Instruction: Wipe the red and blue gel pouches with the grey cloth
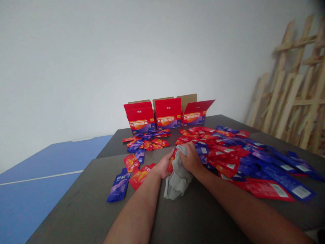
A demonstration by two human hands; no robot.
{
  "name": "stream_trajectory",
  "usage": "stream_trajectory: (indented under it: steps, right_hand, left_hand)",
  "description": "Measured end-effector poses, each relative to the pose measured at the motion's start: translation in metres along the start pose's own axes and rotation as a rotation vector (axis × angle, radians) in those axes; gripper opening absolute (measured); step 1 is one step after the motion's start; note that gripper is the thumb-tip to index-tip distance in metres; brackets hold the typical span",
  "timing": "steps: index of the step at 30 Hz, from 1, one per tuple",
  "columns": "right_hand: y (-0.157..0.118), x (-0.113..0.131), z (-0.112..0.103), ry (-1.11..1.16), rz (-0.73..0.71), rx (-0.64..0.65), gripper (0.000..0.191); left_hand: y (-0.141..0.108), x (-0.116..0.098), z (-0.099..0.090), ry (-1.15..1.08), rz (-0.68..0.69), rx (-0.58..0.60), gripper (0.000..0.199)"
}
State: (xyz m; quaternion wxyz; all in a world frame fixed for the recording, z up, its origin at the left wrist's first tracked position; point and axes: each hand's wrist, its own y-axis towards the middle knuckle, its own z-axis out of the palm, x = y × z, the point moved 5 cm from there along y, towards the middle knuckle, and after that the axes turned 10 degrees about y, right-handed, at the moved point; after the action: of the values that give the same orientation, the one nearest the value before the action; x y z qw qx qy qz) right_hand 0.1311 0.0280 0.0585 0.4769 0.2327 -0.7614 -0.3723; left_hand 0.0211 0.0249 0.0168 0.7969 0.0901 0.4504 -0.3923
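Note:
My left hand (164, 165) is closed on a red pouch (171, 161), partly hidden by my fingers and the cloth. In my right hand (190, 158) is a grey cloth (178, 181), bunched against the pouch and hanging down toward the table. Left of my hands lie a blue pouch (118, 185) and a red-orange pouch (141, 177), both flat on the table. Close to my right hand begins a large heap of red and blue pouches (228, 152), spread along the right side.
Three red boxes with raised flaps, a left one (141, 121), a middle one (167, 115) and a right one (194, 117), stand at the back of the dark table (83, 210). A smaller pouch pile (152, 144) lies before them. Wooden slats (291, 98) lean right; a blue surface (50, 169) adjoins left.

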Motion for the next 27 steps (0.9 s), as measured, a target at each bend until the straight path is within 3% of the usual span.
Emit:
stream_trajectory:
  steps: [3,7,11,16,22,25,27]
  right_hand:
    - [0.003,-0.015,-0.005,-0.037,0.106,-0.094,0.019]
    - [0.003,-0.027,-0.009,-0.073,0.190,-0.140,0.019]
    - [-0.002,-0.031,0.000,-0.090,0.181,-0.027,0.019]
    - [-0.012,-0.027,0.017,-0.131,0.107,0.191,0.026]
    - [-0.014,0.002,0.017,-0.259,-0.098,0.241,0.062]
    - [-0.014,0.017,0.016,-0.282,-0.205,0.286,0.066]
    - [-0.015,0.024,0.016,-0.315,-0.263,0.323,0.057]
  left_hand:
    - [-0.003,-0.001,0.005,-0.011,0.017,0.024,0.052]
    - [-0.004,-0.007,0.000,-0.030,0.082,-0.048,0.034]
    - [-0.006,-0.024,-0.016,-0.179,0.220,-0.088,0.037]
    - [-0.009,-0.038,-0.032,-0.406,0.442,-0.182,0.042]
    - [-0.004,-0.033,-0.028,-0.329,0.422,-0.251,0.045]
    - [-0.002,-0.031,-0.024,-0.260,0.415,-0.262,0.042]
    - [-0.001,-0.029,-0.020,-0.213,0.407,-0.275,0.039]
